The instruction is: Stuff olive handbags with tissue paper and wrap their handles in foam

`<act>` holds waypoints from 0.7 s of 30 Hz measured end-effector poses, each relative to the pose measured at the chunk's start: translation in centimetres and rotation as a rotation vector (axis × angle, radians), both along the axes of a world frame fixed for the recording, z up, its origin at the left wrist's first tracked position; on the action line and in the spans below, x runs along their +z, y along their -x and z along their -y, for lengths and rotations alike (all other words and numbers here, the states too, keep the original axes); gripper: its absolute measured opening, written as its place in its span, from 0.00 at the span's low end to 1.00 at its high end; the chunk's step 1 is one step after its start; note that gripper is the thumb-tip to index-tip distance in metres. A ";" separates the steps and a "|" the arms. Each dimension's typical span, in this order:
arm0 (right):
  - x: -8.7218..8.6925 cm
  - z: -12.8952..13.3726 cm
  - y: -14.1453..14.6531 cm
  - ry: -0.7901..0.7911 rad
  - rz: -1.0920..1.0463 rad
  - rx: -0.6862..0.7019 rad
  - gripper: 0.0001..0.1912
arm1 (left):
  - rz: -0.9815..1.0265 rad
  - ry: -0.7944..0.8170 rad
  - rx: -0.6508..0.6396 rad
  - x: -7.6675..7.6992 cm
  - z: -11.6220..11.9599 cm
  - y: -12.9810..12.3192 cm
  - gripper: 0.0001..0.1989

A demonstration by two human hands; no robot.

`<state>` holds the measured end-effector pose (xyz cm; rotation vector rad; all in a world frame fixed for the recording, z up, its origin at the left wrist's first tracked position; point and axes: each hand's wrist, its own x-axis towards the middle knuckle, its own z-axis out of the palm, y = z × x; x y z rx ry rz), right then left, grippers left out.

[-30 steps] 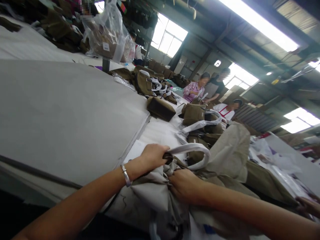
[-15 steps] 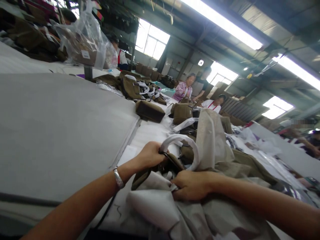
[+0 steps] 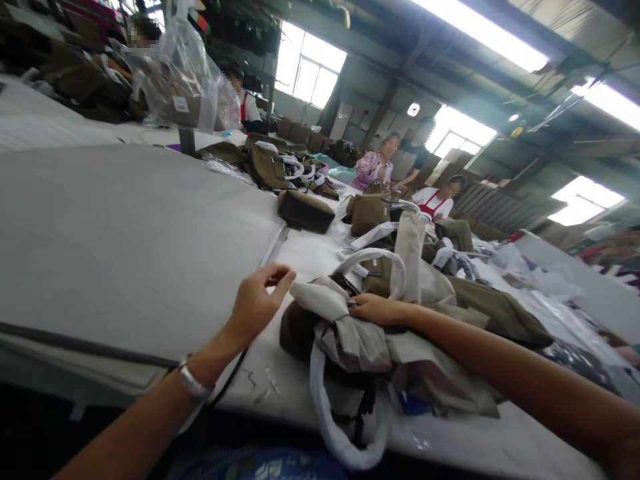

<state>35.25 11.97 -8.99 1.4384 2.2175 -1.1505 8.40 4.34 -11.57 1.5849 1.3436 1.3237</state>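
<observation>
An olive-brown bag (image 3: 296, 328) lies on the white table in front of me, with pale grey lining cloth (image 3: 360, 343) bunched out over it. One white-wrapped handle (image 3: 320, 393) hangs toward the table's near edge, and another (image 3: 400, 267) arches up behind. My left hand (image 3: 261, 297), with a silver bracelet on its wrist, is raised just left of the bag, thumb and fingers curved apart with nothing between them. My right hand (image 3: 377, 310) has its fingers closed on the lining cloth near the bag's opening; the fingertips are partly hidden in the folds.
A grey board (image 3: 130, 233) covers the table's left side. Beyond lie a brown pouch (image 3: 306, 211), more olive bags (image 3: 369, 213) and, at upper left, a clear plastic bag (image 3: 175, 87). Several people stand or sit farther back. Olive cloth (image 3: 500, 310) lies at the right.
My left hand has let go of the bag and drawn back left. The lining is now bunched over the bag, and a white handle shows at the near edge. The view has shifted slightly.
</observation>
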 end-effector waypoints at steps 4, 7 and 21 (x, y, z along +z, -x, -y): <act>-0.5 -0.5 -0.6 0.037 -0.066 -0.059 0.18 | -0.274 -0.291 -0.343 -2.2 5.7 -2.0 0.11; -0.8 -0.5 -0.5 0.050 -0.092 -0.086 0.19 | -0.563 -0.351 -0.557 -3.2 6.9 -5.2 0.11; 0.6 0.9 -1.7 -0.055 -0.181 -0.095 0.34 | -1.007 -0.546 -0.392 -6.8 3.6 -9.2 0.12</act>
